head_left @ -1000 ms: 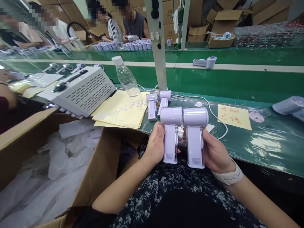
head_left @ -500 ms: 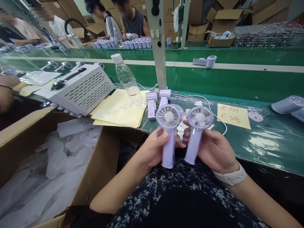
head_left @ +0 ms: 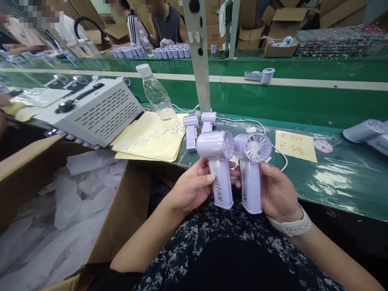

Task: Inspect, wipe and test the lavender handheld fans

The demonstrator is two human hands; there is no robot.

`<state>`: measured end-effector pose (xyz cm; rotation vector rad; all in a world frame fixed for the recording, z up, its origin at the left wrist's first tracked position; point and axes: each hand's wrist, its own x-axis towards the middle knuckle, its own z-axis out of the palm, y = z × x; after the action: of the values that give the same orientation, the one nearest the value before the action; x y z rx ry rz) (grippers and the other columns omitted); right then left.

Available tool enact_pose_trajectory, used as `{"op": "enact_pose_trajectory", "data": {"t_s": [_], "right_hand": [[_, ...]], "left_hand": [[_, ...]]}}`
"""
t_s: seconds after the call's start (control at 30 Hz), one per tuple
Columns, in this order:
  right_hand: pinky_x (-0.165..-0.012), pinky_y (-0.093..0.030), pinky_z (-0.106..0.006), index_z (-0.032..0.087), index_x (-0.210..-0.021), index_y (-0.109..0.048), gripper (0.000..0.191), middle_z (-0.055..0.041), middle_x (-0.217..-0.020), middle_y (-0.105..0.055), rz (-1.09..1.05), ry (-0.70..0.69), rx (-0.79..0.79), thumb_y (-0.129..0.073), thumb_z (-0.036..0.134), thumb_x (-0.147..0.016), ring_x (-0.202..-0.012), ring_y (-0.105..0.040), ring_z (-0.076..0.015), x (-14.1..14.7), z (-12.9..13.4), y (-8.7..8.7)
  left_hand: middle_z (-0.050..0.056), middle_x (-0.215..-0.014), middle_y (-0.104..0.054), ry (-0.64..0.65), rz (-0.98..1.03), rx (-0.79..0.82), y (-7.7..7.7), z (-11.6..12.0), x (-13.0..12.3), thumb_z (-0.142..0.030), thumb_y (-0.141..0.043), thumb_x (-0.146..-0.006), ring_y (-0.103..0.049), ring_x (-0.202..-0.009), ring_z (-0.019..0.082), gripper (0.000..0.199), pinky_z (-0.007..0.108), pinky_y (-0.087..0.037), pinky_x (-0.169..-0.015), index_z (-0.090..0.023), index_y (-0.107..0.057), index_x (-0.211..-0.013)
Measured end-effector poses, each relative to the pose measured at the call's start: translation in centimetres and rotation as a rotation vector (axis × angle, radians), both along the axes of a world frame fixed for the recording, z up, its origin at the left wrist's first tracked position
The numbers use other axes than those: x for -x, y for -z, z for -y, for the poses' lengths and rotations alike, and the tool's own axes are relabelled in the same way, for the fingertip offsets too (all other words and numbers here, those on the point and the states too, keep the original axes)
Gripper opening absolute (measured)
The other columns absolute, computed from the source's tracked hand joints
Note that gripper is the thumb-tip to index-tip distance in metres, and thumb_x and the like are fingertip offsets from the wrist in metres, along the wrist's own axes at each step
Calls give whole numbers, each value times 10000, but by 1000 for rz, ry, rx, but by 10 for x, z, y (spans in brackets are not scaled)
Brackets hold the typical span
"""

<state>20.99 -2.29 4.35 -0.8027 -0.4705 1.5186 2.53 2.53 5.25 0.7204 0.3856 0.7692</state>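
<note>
My left hand (head_left: 195, 186) is closed around the handle of a lilac handheld fan (head_left: 222, 184), thumb across its front. A second lilac handheld fan (head_left: 251, 188) is gripped by its handle in my right hand (head_left: 277, 192), which has a white band at the wrist. Both fans stand upright side by side above my lap, their heads close together and turned toward the right. Dark "FAN" lettering shows on the left one's handle. Behind them, two more lilac fans (head_left: 190, 137) lie on the green bench (head_left: 330, 182) near a metal post (head_left: 198, 60).
An open carton (head_left: 127, 210) of clear plastic bags stands at my left. A grey metal box (head_left: 100, 111), yellow paper (head_left: 151, 137) and a tilted water bottle (head_left: 160, 99) are on the bench. A handwritten note (head_left: 295, 145) lies right. One fan (head_left: 260, 76) rests on the far ledge; co-workers sit beyond.
Both fans have been turned in my hands: their round grilles faced me before, and now the heads point rightward, with the handle lettering showing. The view has shifted slightly.
</note>
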Motion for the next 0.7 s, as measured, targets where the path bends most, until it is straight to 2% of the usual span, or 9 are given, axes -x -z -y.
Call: {"op": "enact_pose_trajectory", "data": {"t_s": [0.1, 0.2, 0.33, 0.5, 0.6, 0.7], "right_hand": [[-778, -616, -414, 277, -997, -732, 213, -42, -969, -757, 84, 115, -31, -697, 410, -834, -901, -709, -265, -3, -1, 4], [-877, -603, -420, 328, -1135, -699, 263, -15, -1078, -751, 130, 163, -61, -639, 400, -889, -998, -700, -246, -4, -2, 6], [-871, -606, -360, 362, -1204, -680, 272, 16, -1051, -756, 171, 185, -38, -620, 365, -939, -978, -708, -198, -6, -3, 11], [-887, -610, -381, 325, -1251, -676, 306, -9, -1089, -759, 247, 195, 4, -640, 390, -955, -1009, -716, -215, -9, -4, 20], [-882, -613, -370, 288, -1229, -690, 321, -21, -1081, -764, 244, 220, -4, -680, 385, -923, -1027, -717, -223, -7, -5, 21], [-891, -611, -358, 272, -1192, -704, 299, -21, -1068, -772, 194, 246, 26, -697, 354, -905, -1026, -723, -219, -4, -5, 18]], "left_hand": [[113, -1246, -730, -12, -29, -31, 5, -1, 1, -160, -751, -859, -699, -1170, 284, 465, 482, -535, -1045, -211, -567, -1283], [101, -1186, -747, -54, -106, -74, 12, -3, -1, -244, -845, -786, -716, -1124, 280, 552, 431, -570, -972, -223, -555, -1255], [73, -1039, -772, -101, -185, -118, 18, -6, -5, -363, -908, -701, -745, -984, 246, 601, 354, -590, -859, -215, -560, -1168], [107, -1129, -752, -126, -223, -127, 17, -5, -9, -410, -920, -667, -712, -1091, 280, 606, 405, -560, -950, -200, -579, -1123], [104, -1193, -709, -178, -248, -104, 18, -4, -10, -393, -933, -649, -679, -1129, 263, 595, 374, -531, -979, -192, -606, -1103], [78, -1191, -679, -199, -241, -83, 20, -4, -10, -392, -946, -623, -673, -1077, 226, 592, 333, -524, -950, -189, -613, -1068]]}}
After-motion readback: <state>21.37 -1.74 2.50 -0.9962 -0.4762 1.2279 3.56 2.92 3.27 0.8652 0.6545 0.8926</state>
